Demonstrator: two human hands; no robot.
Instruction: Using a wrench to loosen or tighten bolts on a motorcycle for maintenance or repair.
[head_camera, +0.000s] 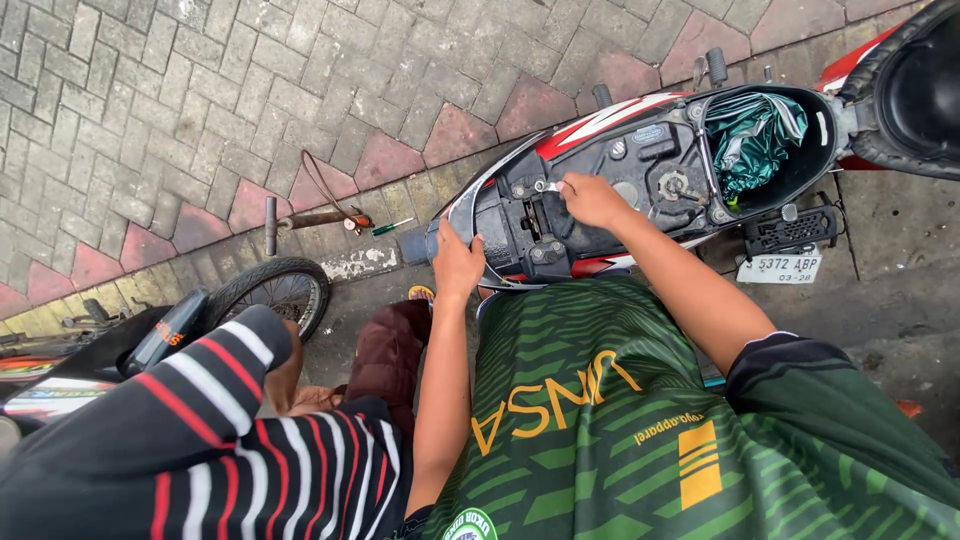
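Note:
A red and white scooter (600, 125) stands below me with its seat (915, 95) lifted and the under-seat frame bared. My right hand (592, 198) holds a small silver wrench (548, 186) over the black frame near the bolts. My left hand (456, 262) rests on the rear edge of the scooter's black body panel, fingers curled on it. A green cloth (750, 135) lies bunched in the open storage tub.
Another person in a striped black, red and white shirt (200, 440) crouches at my left. A wheel (270, 290) of a second bike is beside them. A hand pump (310, 218) and a green screwdriver (393, 227) lie on the brick paving.

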